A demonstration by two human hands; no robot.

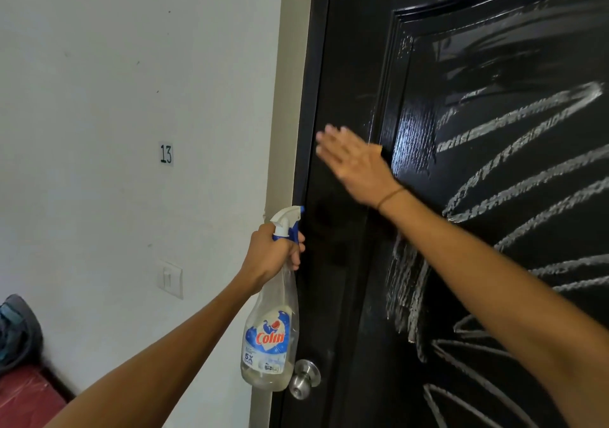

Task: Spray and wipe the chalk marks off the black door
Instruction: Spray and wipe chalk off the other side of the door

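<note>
Fingers of the left hand [270,256] curl around a clear plastic spray bottle [271,322] beside a glossy black door [346,279] streaked with white chalk marks [514,177]; right hand [356,164], fingers straight together, lies flat against it.

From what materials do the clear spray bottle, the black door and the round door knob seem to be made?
Clear spray bottle: thin transparent plastic, with a white and blue plastic trigger.
Black door: probably wood under glossy black paint; grain shows in the reflections.
Round door knob: silver metal with a brushed sheen, apparently steel.
</note>
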